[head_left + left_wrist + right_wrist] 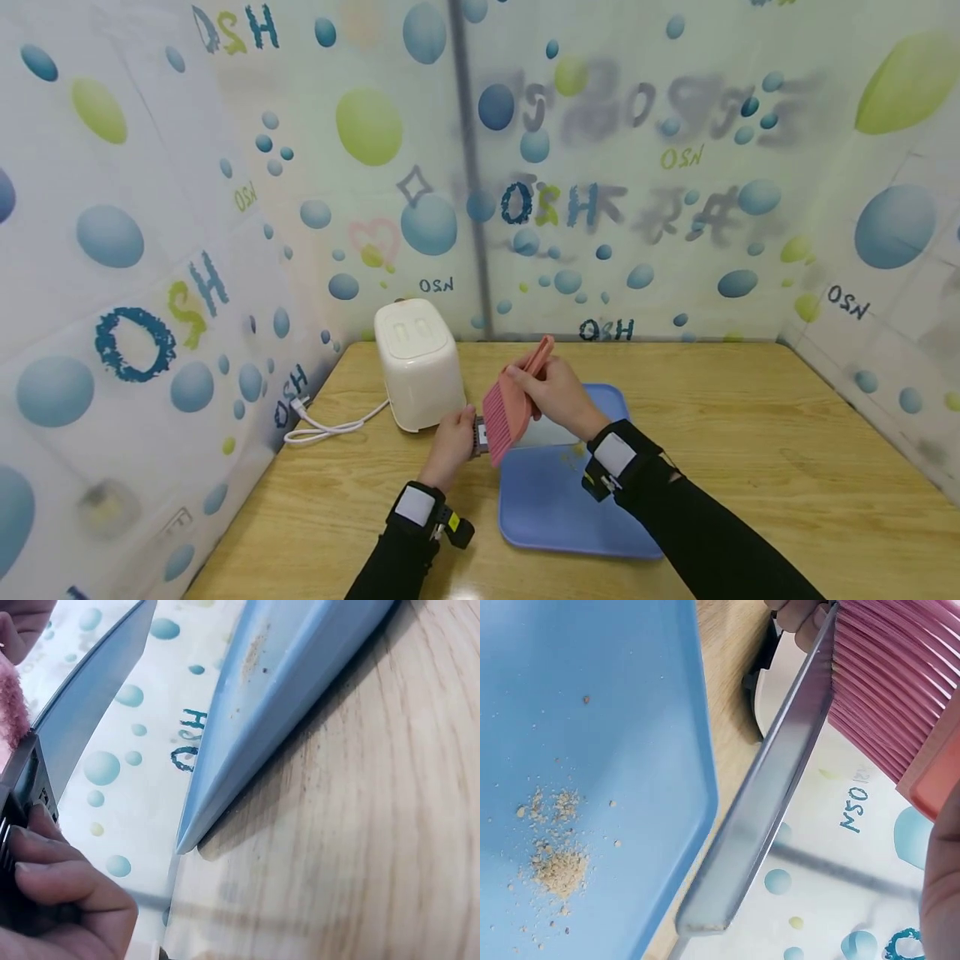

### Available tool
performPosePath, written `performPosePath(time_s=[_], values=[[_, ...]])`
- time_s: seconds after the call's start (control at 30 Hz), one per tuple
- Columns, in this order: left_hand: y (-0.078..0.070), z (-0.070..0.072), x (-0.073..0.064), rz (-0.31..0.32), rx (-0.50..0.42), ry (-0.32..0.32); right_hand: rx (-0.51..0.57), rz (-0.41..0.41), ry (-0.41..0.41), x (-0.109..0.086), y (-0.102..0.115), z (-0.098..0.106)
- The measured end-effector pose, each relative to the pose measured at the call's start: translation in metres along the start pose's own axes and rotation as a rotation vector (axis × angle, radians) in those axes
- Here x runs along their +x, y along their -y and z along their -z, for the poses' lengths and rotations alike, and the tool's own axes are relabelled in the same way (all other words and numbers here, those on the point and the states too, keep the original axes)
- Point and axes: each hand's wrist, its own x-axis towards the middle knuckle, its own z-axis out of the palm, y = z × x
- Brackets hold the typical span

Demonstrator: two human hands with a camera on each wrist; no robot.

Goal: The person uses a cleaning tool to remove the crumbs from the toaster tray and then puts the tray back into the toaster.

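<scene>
My left hand (pixel 450 446) grips the dark end of a toaster's crumb tray (pixel 757 795), a long shallow metal tray held tilted above a blue tray (pixel 558 517). My right hand (pixel 561 398) holds a pink brush (pixel 513 408) by its handle. In the right wrist view its bristles (pixel 889 671) overlap the crumb tray's end near the left hand; whether they touch it I cannot tell. A small heap of tan crumbs (pixel 559 870) lies on the blue tray, with loose bits scattered around. The left wrist view shows the crumb tray's underside or side (pixel 90 697).
A cream toaster (pixel 420 367) stands upright just beyond the left hand. Its white cord (pixel 330 429) lies coiled to the left on the wooden table (pixel 750 450). Patterned curtains (pixel 637 250) enclose the table's back and sides.
</scene>
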Motion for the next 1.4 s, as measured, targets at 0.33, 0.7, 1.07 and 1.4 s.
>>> performPosePath(time_s=[0.33,0.7,1.07,1.4], values=[[0.002,0.001,0.004,0.027,-0.018,0.013,-0.04,0.015,-0.017,-0.003,-0.005,0.002],[0.003,0.002,0.004,0.034,-0.017,0.01,-0.078,0.0,-0.031,-0.004,-0.007,0.005],[0.006,0.003,0.005,0.03,-0.021,-0.008,-0.056,-0.008,-0.033,-0.009,-0.01,0.013],[0.006,0.004,0.002,0.018,-0.017,-0.025,-0.054,-0.036,-0.073,-0.014,-0.013,0.02]])
